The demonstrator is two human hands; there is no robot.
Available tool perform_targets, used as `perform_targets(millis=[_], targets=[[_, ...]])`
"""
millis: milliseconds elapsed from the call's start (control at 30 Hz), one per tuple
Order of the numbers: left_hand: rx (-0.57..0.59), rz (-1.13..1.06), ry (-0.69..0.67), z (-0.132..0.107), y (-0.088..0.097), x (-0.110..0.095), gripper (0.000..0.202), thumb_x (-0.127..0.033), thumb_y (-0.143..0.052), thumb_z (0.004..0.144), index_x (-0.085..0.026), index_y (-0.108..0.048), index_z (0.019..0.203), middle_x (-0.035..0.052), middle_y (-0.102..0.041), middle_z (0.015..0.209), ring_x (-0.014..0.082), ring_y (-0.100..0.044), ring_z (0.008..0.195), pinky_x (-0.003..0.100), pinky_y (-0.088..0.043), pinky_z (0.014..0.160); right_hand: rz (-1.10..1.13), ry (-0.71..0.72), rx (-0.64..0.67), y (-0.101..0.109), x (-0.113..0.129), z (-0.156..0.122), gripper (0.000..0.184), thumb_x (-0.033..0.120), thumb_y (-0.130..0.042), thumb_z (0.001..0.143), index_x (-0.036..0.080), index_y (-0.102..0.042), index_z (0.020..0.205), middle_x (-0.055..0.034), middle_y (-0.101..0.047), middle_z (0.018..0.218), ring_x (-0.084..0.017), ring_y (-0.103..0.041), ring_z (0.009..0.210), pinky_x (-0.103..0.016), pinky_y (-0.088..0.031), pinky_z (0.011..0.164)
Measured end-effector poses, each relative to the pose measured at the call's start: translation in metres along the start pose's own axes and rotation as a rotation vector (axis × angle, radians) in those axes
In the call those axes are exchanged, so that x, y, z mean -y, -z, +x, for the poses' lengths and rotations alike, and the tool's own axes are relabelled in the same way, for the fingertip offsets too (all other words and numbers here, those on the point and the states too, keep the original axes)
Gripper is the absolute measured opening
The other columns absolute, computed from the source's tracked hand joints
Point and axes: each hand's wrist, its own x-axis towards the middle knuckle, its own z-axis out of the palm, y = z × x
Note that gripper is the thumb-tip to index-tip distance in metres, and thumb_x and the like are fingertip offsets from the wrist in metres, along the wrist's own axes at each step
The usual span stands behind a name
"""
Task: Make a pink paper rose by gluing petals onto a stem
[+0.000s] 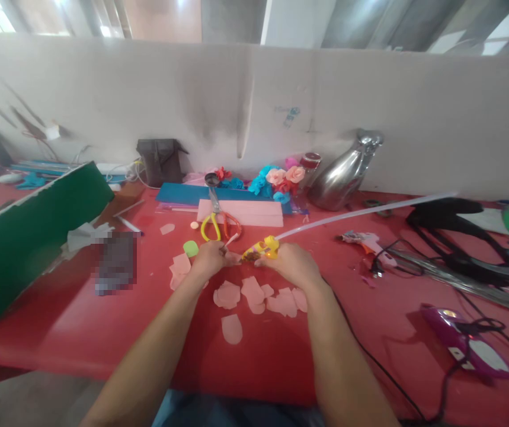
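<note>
Head view: just to the near side of the scissors (215,207), the left hand (208,261) is pinching pink paper (233,259) between fingertips; to their near right, the right hand (290,264) is clamping its fingers on a yellow glue gun (271,245)

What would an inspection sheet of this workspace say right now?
Surface: red tabletop, strewn with pink petal pieces, some overlapping.
Job's things: yellow glue gun with a long translucent stick; scissors lying partly on pink paper.
Clutter: paper flowers, metal flask and dark pouch at the back; green panel at left.
Hands: right hand grips the glue gun; left hand holds a small pale piece, detail unclear.
Cables: dark cord crosses the purple device.
Surroundings: pale wall behind.
</note>
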Motion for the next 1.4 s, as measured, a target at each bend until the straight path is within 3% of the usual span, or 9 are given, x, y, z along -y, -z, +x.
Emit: perform_targets(millis=[300,533,1033,1400], targets=[[-0.001,0.005,0.024,-0.002,0.0017,-0.0027,0.014,-0.02,-0.065,0.055,-0.018,-0.052,0.06,-0.0039,-0.05,0.058,0.0099,-0.045,0.054,0.022,-0.032,0.05,0.028,-0.063,-0.035,0.0043,-0.0087,0.0012,0.05,0.066,-0.054,0.065,0.022,-0.067,0.086,-0.0073,-0.068,0.075,-0.021,-0.061,0.067,-0.025,-0.031,0.053],[0.003,0.01,0.02,-0.0032,0.0019,-0.0043,0.017,-0.025,-0.065,0.058,-0.018,-0.05,0.058,-0.0044,-0.049,0.057,0.0091,-0.043,0.052,0.022,-0.03,0.049,0.02,0.037,-0.003,-0.003,-0.0043,0.0021,0.049,0.068,-0.056,0.061,0.025,-0.066,0.082,-0.0044,-0.068,0.077,-0.02,-0.06,0.067,-0.024,-0.029,0.051],[-0.008,0.015,-0.004,-0.0006,0.0005,0.0002,0.016,-0.026,-0.066,0.056,-0.018,-0.052,0.06,-0.0039,-0.05,0.057,0.0099,-0.045,0.053,0.022,-0.031,0.05,0.012,-0.038,-0.035,-0.0007,-0.004,0.0022,0.05,0.067,-0.056,0.063,0.023,-0.066,0.084,-0.007,-0.069,0.079,-0.022,-0.062,0.069,-0.025,-0.031,0.053],[-0.009,-0.021,-0.015,-0.0004,-0.0019,0.0018,0.024,-0.031,-0.066,0.056,-0.018,-0.046,0.056,-0.0048,-0.047,0.055,0.009,-0.041,0.051,0.023,-0.03,0.049,0.038,0.001,-0.031,-0.0042,-0.0027,0.0028,0.047,0.065,-0.057,0.064,0.024,-0.067,0.085,-0.006,-0.069,0.08,-0.021,-0.061,0.068,-0.025,-0.032,0.054]])
